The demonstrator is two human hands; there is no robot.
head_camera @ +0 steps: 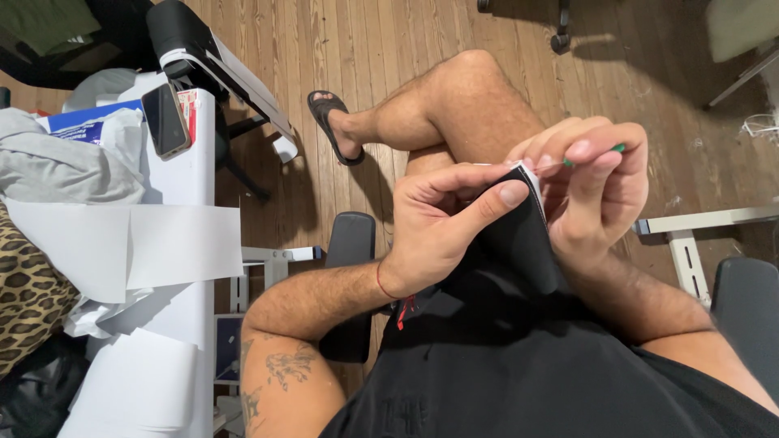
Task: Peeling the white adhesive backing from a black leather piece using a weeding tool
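My left hand [442, 223] pinches the folded edge of a piece of black fabric [519, 239], thumb pressed on top near its white-lined corner. Right beside it, my right hand [588, 186] holds a thin needle-like tool with a green tip [618, 148] between fingertips, at the fabric's upper edge. Both hands are raised over my lap, above my crossed bare leg [454, 105] in a black sandal [331, 122]. The fabric hangs down towards my black shirt [503, 365].
A white table [182, 174] stands at the left with white paper sheets [122, 247], a phone [166, 120], grey cloth [57, 166] and leopard-print fabric [28, 292]. Black chair armrests [350, 239] flank me. Wooden floor lies beyond, with a white frame [706, 223] at right.
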